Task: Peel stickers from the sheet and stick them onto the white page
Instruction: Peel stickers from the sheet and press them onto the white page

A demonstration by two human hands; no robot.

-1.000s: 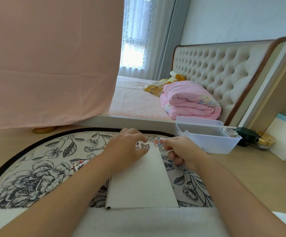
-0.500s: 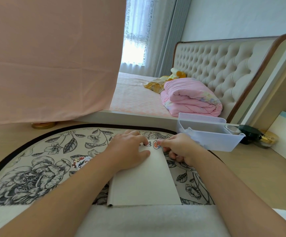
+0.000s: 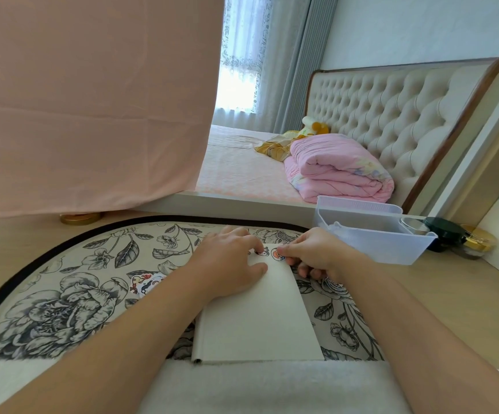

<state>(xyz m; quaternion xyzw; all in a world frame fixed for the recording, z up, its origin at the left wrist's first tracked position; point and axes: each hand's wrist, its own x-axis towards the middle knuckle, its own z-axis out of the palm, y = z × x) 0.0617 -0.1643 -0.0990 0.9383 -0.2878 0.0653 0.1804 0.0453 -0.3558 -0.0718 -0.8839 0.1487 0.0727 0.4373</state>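
White page lying lengthwise away on floral mat. Left hand flat, pressing its far end; right hand curled, pinching sticker at far-right corner.

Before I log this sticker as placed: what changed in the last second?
The right hand appears to have brought the round sticker from just past the far edge of the white page onto its top right corner. Its fingertips meet the sticker's edge; pinching or pressing, I cannot tell. The left hand stays flat on the page, beside the other sticker.
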